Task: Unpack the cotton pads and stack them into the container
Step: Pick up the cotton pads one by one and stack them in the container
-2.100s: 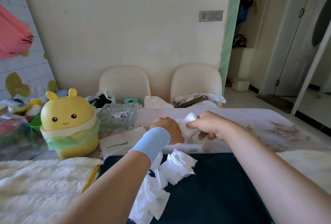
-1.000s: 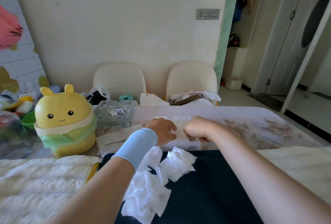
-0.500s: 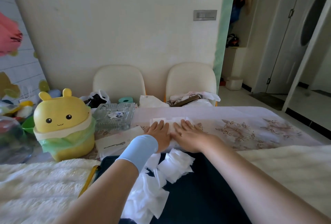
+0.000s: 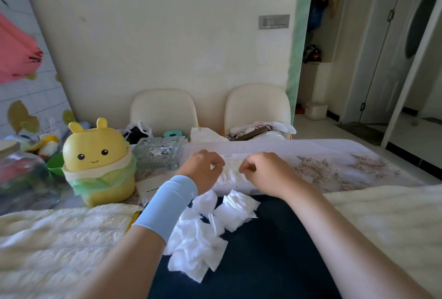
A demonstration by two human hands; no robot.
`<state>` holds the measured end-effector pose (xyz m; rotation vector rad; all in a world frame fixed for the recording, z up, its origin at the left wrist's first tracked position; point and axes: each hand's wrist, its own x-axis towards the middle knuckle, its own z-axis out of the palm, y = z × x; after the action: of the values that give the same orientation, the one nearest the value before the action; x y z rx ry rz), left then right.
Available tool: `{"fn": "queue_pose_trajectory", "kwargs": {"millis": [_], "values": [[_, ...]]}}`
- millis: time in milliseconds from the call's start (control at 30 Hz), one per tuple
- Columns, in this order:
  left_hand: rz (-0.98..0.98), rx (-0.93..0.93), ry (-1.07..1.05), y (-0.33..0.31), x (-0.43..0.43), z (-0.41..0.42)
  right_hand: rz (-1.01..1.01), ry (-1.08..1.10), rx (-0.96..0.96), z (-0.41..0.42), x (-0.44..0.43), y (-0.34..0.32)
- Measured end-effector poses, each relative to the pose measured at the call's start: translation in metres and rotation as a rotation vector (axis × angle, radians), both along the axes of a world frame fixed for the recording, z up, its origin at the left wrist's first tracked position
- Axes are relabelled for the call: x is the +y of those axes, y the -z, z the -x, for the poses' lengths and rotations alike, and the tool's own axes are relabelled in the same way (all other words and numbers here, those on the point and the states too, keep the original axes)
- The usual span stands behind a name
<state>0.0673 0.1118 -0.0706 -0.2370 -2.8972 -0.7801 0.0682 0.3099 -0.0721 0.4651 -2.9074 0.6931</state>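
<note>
A white cotton pad package (image 4: 230,174) lies on the table just past the dark blue cloth (image 4: 263,251). My left hand (image 4: 203,170), with a light blue wristband, and my right hand (image 4: 265,173) sit on either side of its top. Each has curled fingers pinching the wrapper. Several loose white cotton pads (image 4: 205,229) lie in a heap on the blue cloth, under my left wrist. A clear glass container (image 4: 159,155) stands to the left of the package, behind my left hand.
A yellow bunny-shaped bin (image 4: 98,162) with a green liner stands at the left, with a glass jar (image 4: 21,174) beyond it. A printed sheet (image 4: 153,186) lies beside the bin. Cream fluffy blankets (image 4: 59,239) flank the blue cloth. Two chairs (image 4: 165,109) stand behind the table.
Both hands lay flat on the package half a second ago. Now their fingers have curled and pinch the wrapper. Earlier my right hand held a pad up above the package.
</note>
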Motion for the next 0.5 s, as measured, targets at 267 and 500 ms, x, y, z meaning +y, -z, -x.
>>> {"fn": "queue_pose_trajectory", "kwargs": {"millis": [267, 500], "values": [[0.314, -0.402, -0.322, 0.023, -0.023, -0.029, -0.141, -0.044, 0.026, -0.02, -0.045, 0.003], [0.143, -0.288, -0.228, 0.022, -0.03, -0.039, -0.157, -0.103, -0.11, -0.022, -0.068, 0.008]]}}
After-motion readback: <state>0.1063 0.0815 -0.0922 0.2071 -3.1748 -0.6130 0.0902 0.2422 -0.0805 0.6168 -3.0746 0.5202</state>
